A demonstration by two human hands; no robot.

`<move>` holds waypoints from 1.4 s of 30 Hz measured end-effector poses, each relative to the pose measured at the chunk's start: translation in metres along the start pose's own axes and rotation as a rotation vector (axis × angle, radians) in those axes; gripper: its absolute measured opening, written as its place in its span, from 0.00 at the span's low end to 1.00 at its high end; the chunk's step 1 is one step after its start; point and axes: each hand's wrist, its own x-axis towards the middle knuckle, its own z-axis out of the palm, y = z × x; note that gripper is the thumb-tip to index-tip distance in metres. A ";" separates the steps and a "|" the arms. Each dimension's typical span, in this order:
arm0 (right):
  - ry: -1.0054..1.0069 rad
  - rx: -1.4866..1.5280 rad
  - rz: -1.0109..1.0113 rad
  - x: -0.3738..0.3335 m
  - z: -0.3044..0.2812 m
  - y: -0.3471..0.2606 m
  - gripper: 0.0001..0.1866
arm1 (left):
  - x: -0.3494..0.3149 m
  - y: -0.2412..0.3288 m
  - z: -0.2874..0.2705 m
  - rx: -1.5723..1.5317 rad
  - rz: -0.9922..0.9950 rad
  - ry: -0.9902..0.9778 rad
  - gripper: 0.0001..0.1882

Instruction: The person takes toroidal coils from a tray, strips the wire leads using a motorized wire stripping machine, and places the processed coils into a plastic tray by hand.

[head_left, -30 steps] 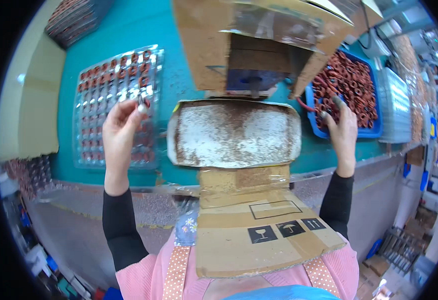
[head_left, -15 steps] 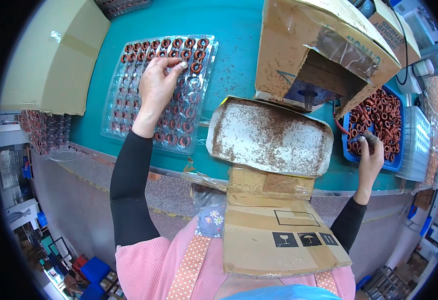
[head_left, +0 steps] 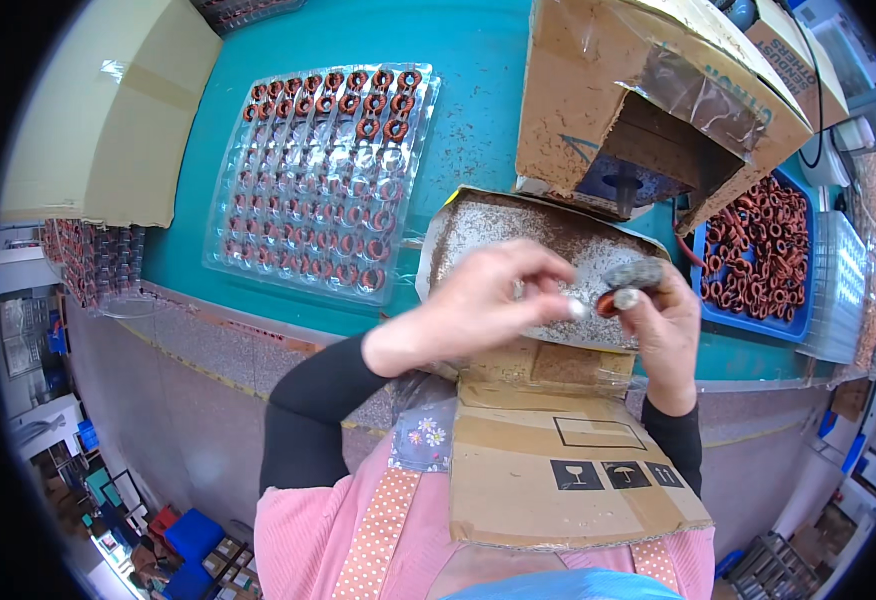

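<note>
My right hand (head_left: 670,325) pinches a copper-wound ring coil (head_left: 608,304) between thumb and fingers; its fingertips look dark, perhaps covered. Facing it, my left hand (head_left: 488,305) has thumb and fingers apart with nothing seen between them, slightly blurred. Both hands are above a shallow white tray (head_left: 463,232) speckled with brown debris, which they partly cover. To the left lies a clear blister tray (head_left: 220,245). Ring coils sit uncovered in its far rows, while reddish rings show dimly through the plastic in the nearer rows.
A blue bin (head_left: 810,285) heaped with ring coils stands at the right, beside stacked clear trays (head_left: 838,285). An open cardboard box (head_left: 573,110) surrounds a dark spindle (head_left: 625,190). A cardboard flap (head_left: 528,450) covers my lap. Another large carton (head_left: 138,120) stands far left.
My left hand has left the blister tray, where a coil now shows at its former spot, and moved right. My right hand has come left from the blue bin with a coil.
</note>
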 end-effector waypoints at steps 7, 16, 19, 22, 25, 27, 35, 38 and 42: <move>-0.047 -0.301 -0.269 0.008 0.001 0.015 0.14 | 0.004 -0.018 0.031 -0.488 -0.275 0.012 0.11; -0.032 0.034 0.154 0.022 0.013 -0.010 0.11 | 0.019 -0.013 0.036 -0.735 -0.232 0.112 0.09; 0.015 0.105 0.165 0.025 0.009 -0.006 0.11 | 0.023 -0.011 0.039 -0.718 -0.258 0.115 0.09; 0.011 0.173 0.153 0.025 0.013 -0.017 0.10 | 0.023 -0.010 0.038 -0.731 -0.258 0.100 0.10; 0.022 0.189 0.148 0.026 0.016 -0.019 0.10 | 0.024 -0.010 0.038 -0.765 -0.254 0.102 0.10; 0.031 0.204 0.150 0.027 0.016 -0.018 0.10 | 0.025 -0.009 0.038 -0.791 -0.252 0.117 0.10; 0.080 0.215 0.060 0.030 0.023 -0.016 0.08 | 0.032 -0.012 0.032 -0.771 -0.233 0.104 0.11; 0.102 0.236 0.026 0.031 0.027 -0.014 0.08 | 0.034 -0.011 0.031 -0.779 -0.236 0.132 0.11; 0.079 0.202 0.056 0.032 0.022 -0.008 0.09 | 0.035 -0.012 0.032 -0.776 -0.228 0.147 0.11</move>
